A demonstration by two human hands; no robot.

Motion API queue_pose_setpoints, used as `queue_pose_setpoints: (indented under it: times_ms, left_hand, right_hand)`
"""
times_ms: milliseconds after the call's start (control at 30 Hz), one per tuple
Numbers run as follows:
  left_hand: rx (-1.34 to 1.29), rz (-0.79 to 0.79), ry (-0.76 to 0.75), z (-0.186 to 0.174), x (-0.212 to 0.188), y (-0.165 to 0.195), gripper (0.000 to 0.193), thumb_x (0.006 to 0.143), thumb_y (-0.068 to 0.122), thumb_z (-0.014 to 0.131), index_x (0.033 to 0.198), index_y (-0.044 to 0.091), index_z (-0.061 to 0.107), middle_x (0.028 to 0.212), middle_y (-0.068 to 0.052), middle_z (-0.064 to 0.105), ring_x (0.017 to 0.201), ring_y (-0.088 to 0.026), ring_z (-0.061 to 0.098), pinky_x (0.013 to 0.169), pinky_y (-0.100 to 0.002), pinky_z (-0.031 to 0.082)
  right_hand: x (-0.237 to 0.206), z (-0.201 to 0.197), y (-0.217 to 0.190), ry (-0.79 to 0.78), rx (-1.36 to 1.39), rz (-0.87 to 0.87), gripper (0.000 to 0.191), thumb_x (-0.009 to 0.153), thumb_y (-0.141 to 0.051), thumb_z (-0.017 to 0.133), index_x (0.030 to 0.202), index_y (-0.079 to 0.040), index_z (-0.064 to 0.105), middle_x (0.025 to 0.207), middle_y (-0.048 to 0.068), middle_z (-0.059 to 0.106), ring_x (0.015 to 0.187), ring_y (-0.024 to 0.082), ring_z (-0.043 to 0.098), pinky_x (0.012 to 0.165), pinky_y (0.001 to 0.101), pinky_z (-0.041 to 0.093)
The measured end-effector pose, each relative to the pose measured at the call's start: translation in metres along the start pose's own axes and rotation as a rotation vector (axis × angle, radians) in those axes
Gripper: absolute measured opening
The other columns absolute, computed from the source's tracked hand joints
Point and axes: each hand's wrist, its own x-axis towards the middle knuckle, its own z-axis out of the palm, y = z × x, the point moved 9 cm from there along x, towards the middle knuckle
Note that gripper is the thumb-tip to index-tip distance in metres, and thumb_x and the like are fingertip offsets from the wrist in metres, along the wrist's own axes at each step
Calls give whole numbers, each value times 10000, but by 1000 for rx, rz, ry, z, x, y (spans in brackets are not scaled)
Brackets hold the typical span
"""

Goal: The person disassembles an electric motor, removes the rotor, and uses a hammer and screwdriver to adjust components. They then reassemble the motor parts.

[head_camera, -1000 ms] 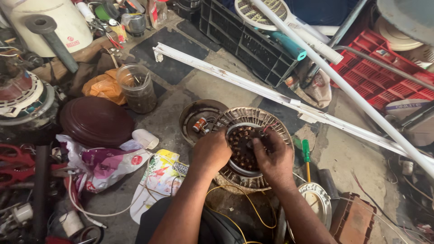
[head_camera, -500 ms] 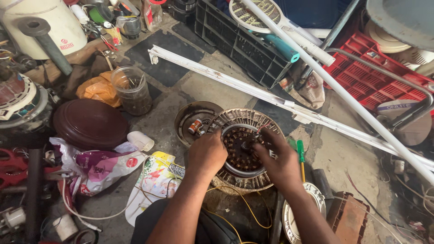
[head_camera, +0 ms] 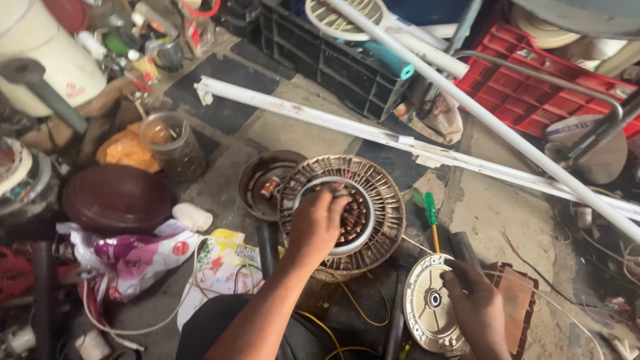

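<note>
Head view, left hand (head_camera: 319, 223): at centre frame, fingers bent together onto the inner ring of the fan motor (head_camera: 343, 212), fingertips touching its copper windings.
Head view, right hand (head_camera: 475, 303): at 5 o'clock from the motor, well apart from the left hand, fingers curled on the rim of the round metal cover (head_camera: 432, 305); how firm the grip is, I cannot tell.
Fan motor: on the concrete floor, a ribbed disc lying flat.
Screwdriver (head_camera: 432, 215): green handle, at 3 o'clock, just beside the motor.
Brown bowl (head_camera: 261, 184): at 9 o'clock, touching the motor's edge.
White tube (head_camera: 413, 144): at 12 o'clock, lying slantwise.
</note>
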Motion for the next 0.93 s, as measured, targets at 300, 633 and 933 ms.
queue_pose_setpoints:
  times_ms: [300, 633, 933]
  left_hand:
    - [-1527, -954, 270, 25, -40, -63, 491, 953, 485, 489, 1173, 93, 687, 1186, -116, 742, 1013, -286, 730, 923, -464, 558]
    - [-881, -329, 118, -4, -21, -25, 387, 1073, 432, 522, 1072, 71, 662, 945, -99, 747, 874, -286, 722, 804, -440, 589]
    - [5, 15, 30, 7, -4, 38, 296, 1017, 285, 597, 1204, 86, 710, 948, -128, 751, 890, -287, 723, 744, -423, 570]
  right_hand:
    - [-33, 48, -102, -246, 425, -56, 923, 736, -159, 843, 1537, -128, 385, 1404, 151, 598, 1189, 295, 671, 908, 420, 627]
    - [-35, 84, -211, -330, 685, -88, 1259, 691, -403, 839, 1669, -141, 91, 1591, 247, 329, 1435, 401, 454, 1089, 532, 497]
    - [-26, 93, -195, -210, 43, -463, 1304, 562, -377, 971, 1560, -6, 218, 1543, 270, 370, 1443, 394, 401, 1135, 421, 382]
